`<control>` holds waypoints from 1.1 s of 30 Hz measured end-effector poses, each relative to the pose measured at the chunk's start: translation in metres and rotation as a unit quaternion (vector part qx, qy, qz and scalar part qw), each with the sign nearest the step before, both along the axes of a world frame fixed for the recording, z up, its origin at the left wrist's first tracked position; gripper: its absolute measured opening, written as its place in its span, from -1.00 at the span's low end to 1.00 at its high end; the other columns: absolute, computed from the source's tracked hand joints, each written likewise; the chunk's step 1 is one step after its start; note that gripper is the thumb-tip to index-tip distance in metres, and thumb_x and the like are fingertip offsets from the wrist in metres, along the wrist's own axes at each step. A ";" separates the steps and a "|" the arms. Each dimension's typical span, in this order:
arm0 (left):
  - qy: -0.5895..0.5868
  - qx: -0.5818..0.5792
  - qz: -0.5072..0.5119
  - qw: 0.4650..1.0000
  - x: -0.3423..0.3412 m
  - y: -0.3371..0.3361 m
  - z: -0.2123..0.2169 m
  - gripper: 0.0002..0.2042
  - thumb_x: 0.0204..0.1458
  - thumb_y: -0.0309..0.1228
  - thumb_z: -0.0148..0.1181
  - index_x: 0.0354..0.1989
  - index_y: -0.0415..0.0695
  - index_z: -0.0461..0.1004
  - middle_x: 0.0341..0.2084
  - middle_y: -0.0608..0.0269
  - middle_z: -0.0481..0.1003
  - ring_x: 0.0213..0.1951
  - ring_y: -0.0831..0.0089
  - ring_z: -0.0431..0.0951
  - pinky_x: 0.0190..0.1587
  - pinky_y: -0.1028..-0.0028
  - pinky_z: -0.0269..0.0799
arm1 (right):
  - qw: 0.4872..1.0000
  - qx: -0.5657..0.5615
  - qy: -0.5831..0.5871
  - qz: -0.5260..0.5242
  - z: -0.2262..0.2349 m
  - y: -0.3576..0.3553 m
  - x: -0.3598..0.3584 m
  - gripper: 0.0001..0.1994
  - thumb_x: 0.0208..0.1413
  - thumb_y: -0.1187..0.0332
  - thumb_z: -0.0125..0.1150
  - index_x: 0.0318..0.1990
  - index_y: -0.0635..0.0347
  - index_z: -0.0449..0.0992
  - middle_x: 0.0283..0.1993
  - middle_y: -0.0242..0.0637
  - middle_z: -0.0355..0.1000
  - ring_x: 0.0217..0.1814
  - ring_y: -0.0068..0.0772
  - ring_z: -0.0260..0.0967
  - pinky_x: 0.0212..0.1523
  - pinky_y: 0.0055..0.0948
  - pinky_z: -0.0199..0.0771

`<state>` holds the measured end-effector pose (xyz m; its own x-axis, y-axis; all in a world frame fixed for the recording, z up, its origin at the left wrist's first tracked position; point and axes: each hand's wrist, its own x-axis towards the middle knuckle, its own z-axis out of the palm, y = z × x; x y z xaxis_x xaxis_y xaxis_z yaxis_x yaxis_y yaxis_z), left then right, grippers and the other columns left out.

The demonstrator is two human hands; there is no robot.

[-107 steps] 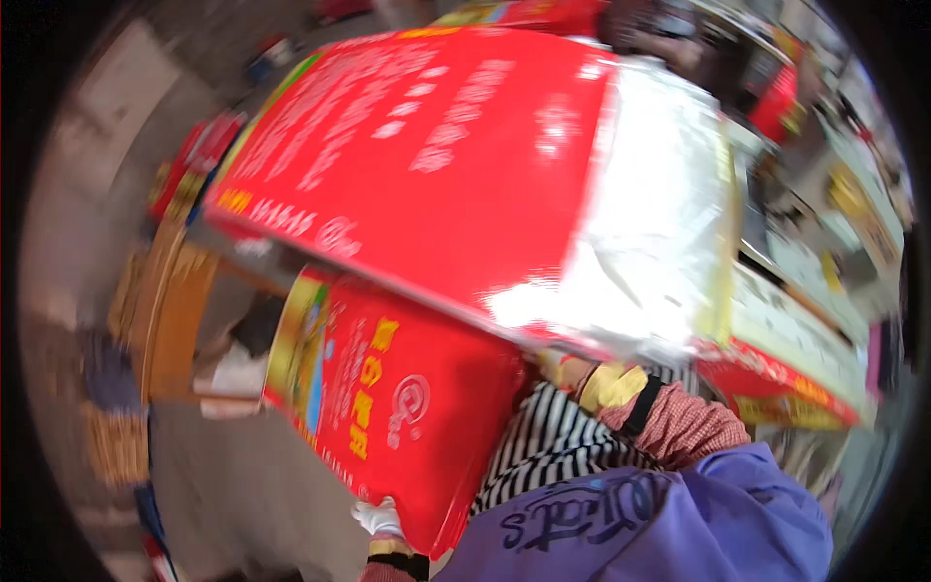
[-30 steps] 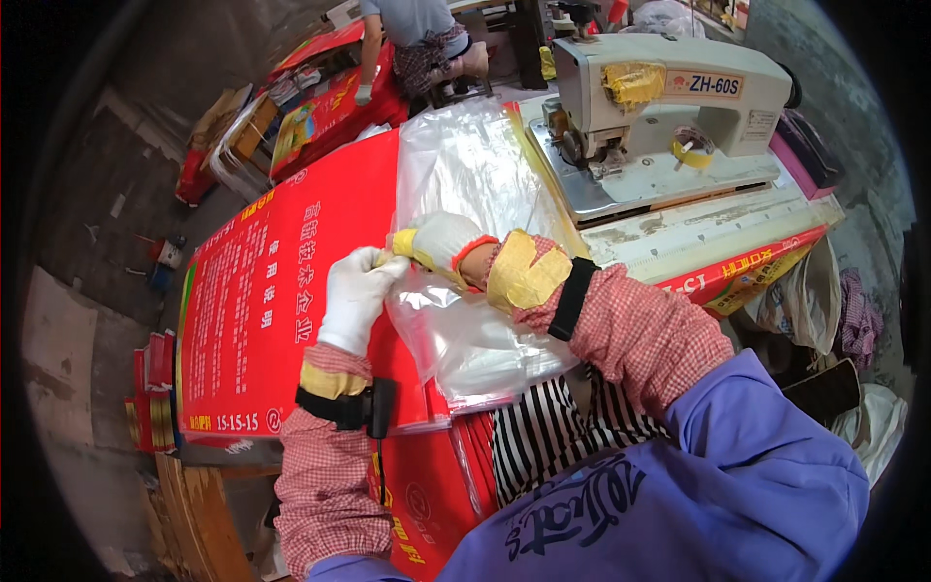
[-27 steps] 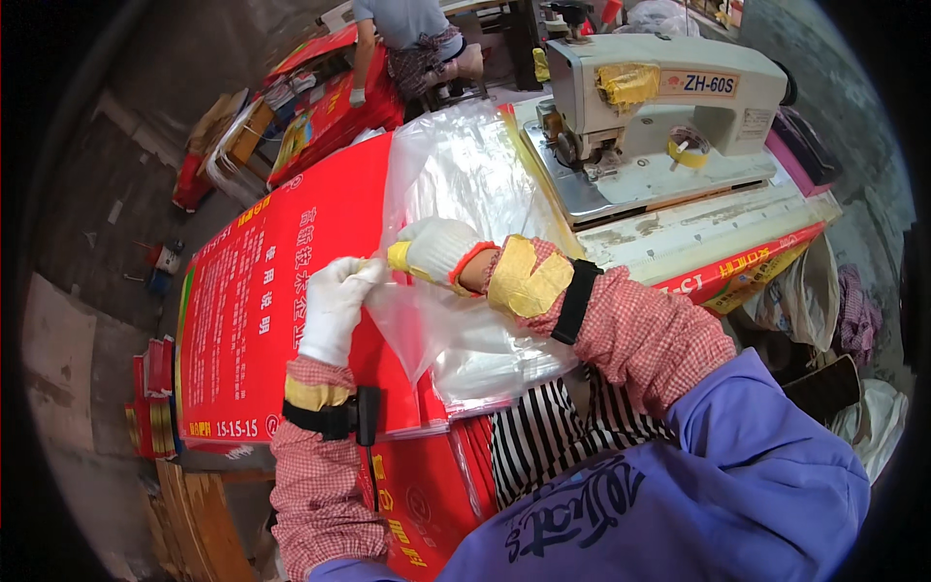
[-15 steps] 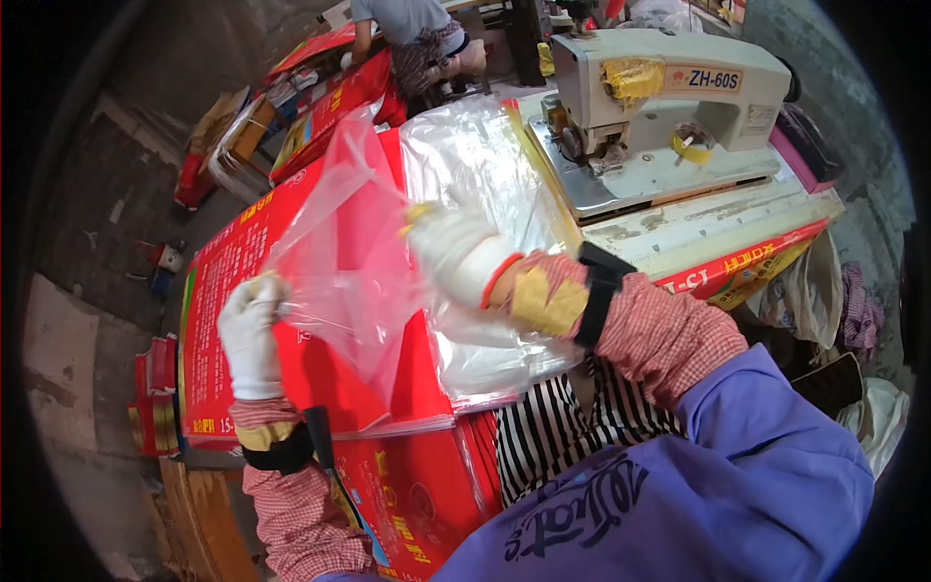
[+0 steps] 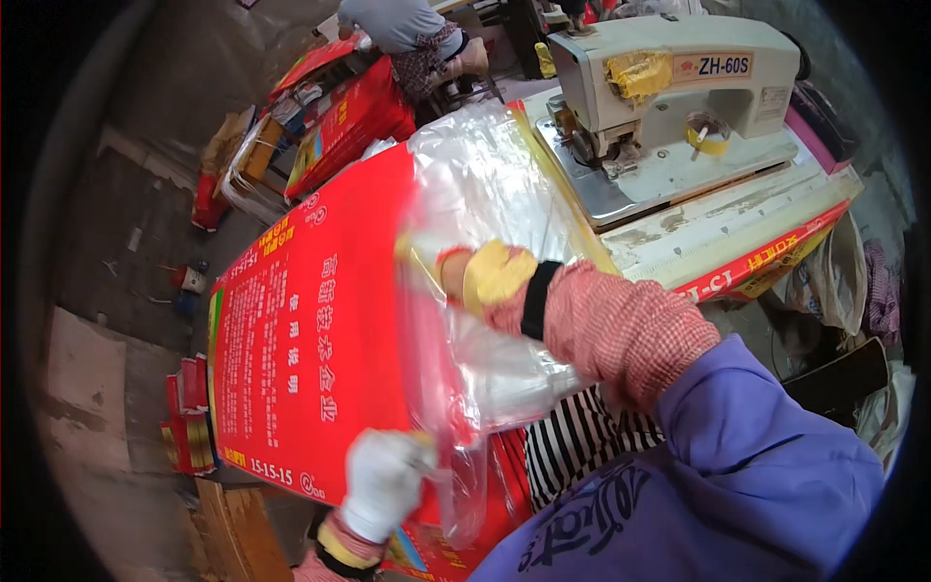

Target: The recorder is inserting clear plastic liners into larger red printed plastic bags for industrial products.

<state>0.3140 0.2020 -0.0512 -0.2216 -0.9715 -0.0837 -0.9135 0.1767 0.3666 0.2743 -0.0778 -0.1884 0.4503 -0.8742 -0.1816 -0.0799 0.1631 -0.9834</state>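
A large red printed woven sack (image 5: pixel 369 281) lies flat in front of me. Along its right edge runs bunched clear plastic film (image 5: pixel 456 475), beside a stack of shiny clear plastic liners (image 5: pixel 485 194). My left hand (image 5: pixel 383 480), in a white glove, is at the sack's near right corner, its fingers closed on the edge of the film. My right hand (image 5: pixel 422 254), also gloved, reaches over the liners to the sack's right edge. Motion smears it, so its fingers and any hold cannot be made out.
A pale industrial sewing machine (image 5: pixel 679 107) stands on a worn table at the right, with a roll of yellow tape (image 5: pixel 708 134) on it. At the far left, another person (image 5: pixel 402 29) bends beside piled red sacks (image 5: pixel 349 126). A wooden piece (image 5: pixel 242 529) stands at lower left.
My left hand has moved right and toward me, from the sack's left side to its near corner. The film raised over the sack has come down to its right edge, uncovering the red print.
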 end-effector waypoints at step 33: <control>-0.546 -0.282 0.088 0.784 0.001 -0.295 -0.016 -0.93 -0.02 -0.42 -0.02 -0.48 -0.04 0.40 -0.51 0.24 0.47 -0.49 0.35 0.58 -0.56 0.37 0.48 | 0.939 -0.205 0.030 0.274 0.033 0.102 -0.028 -0.57 -0.07 0.20 0.01 0.02 0.06 0.41 -0.33 -0.06 0.49 -0.37 -0.02 0.46 -0.39 -0.18 0.46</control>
